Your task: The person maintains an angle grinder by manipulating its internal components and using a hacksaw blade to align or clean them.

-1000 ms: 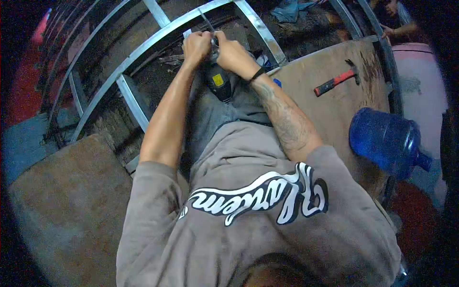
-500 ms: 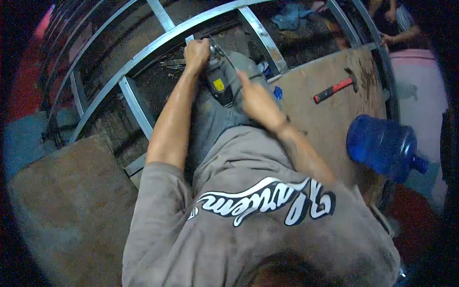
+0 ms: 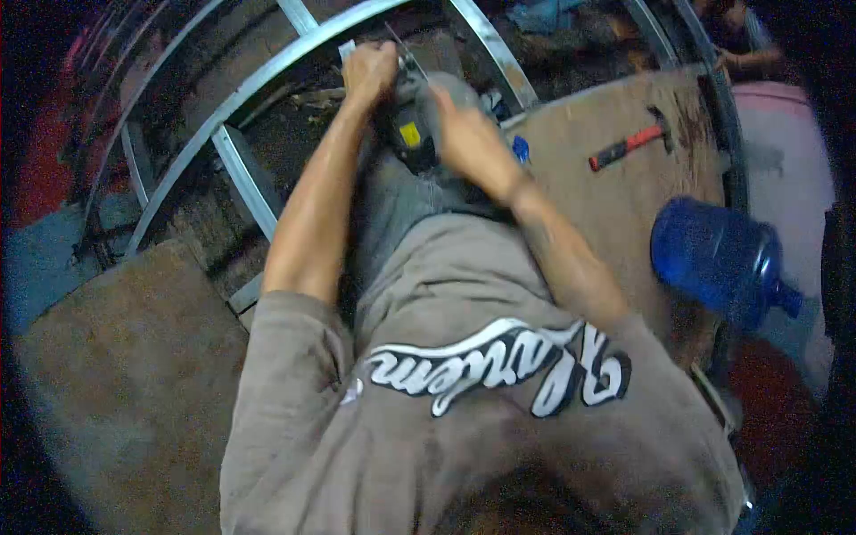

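My left hand (image 3: 370, 71) is closed at the top middle, near the curved metal frame, with a short pale metal strip (image 3: 348, 51) showing beside its knuckles. My right hand (image 3: 479, 150), smeared by motion, grips a long thin metal tool (image 3: 410, 58) that slants up past my left hand. The tool's handle is hidden in my fingers, and its kind does not show clearly. Small shiny metal shows where the tool and left hand meet. Below, between my legs, is a dark object with a yellow label (image 3: 409, 135).
A curved metal frame (image 3: 259, 85) with crossbars arches in front. On the wooden board (image 3: 580, 138) at right lie a red and black hammer (image 3: 630, 147) and a blue water jug (image 3: 718, 254). Another wooden panel (image 3: 134, 357) is at left. A person's arm (image 3: 744, 61) shows at top right.
My right hand and the thin tool have shifted up and slightly left, toward the frame. My left hand stays closed in nearly the same place. The whole view has shifted slightly.
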